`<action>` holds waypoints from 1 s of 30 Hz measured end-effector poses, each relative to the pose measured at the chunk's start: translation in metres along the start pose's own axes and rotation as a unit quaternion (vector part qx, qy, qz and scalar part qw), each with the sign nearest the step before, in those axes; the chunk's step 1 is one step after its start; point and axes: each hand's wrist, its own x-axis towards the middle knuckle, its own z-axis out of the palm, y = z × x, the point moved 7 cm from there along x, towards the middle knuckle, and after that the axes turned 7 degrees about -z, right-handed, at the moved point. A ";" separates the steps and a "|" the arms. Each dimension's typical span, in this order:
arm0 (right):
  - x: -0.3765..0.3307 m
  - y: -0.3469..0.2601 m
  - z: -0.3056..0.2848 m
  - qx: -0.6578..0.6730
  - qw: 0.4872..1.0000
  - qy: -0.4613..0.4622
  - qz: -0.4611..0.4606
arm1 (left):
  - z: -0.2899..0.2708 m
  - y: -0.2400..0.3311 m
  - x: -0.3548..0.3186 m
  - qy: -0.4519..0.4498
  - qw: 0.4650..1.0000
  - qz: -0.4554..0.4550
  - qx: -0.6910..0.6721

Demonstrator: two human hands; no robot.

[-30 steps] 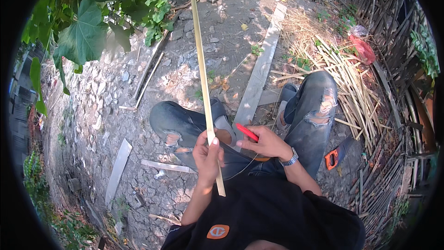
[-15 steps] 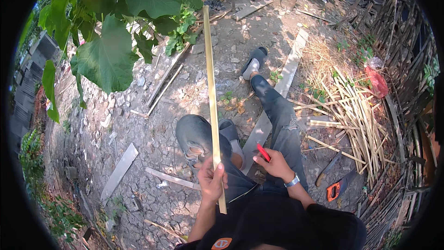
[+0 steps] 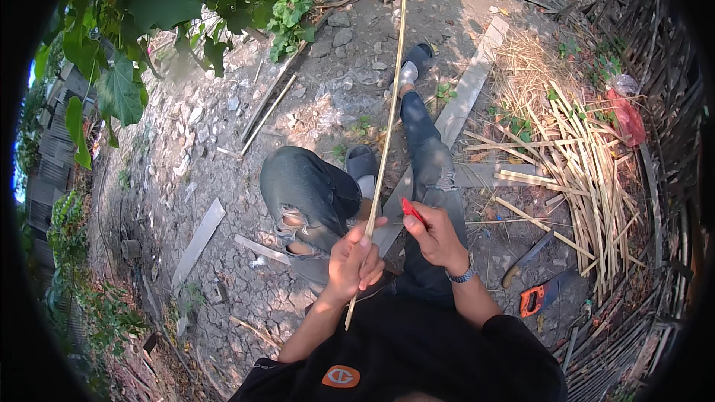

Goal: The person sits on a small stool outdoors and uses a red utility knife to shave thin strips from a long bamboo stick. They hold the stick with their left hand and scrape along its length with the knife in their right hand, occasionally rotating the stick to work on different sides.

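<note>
A long, thin bamboo strip (image 3: 388, 130) slants up and away from me, seen nearly edge-on. My left hand (image 3: 356, 262) is closed round it near its lower end, with the index finger stretched out to the right. A short length of the strip sticks out below that hand. Just to the right, my right hand (image 3: 438, 237) is closed on a small red tool (image 3: 410, 211). The red end points up and left, close to the strip but apart from it. Whether it has a blade or tip I cannot make out.
Many bamboo strips (image 3: 585, 179) lie piled at the right. Near them are an orange-handled saw (image 3: 532, 301) and a long knife (image 3: 527, 260). A plank (image 3: 469, 97) lies beyond my outstretched leg, another board (image 3: 199, 242) at the left. Leaves (image 3: 119, 89) hang at upper left.
The bamboo strip has tilted to the right and turned from its broad face to its edge. Both hands have moved up a little, and my right hand has come nearer the strip.
</note>
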 end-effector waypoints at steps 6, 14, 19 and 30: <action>-0.018 -0.025 -0.012 -0.126 0.989 -0.069 0.015 | 0.008 -0.012 0.005 0.031 0.998 -0.049 0.023; -0.021 -0.005 0.012 -0.291 0.939 -0.157 0.094 | -0.016 -0.018 0.004 0.033 0.993 -0.064 0.092; -0.013 0.021 0.034 -0.316 0.927 -0.167 0.112 | -0.053 -0.016 0.004 0.064 0.987 -0.087 0.121; 0.048 0.052 0.063 -0.397 0.907 -0.120 0.069 | -0.101 0.018 -0.030 0.100 0.971 -0.126 0.177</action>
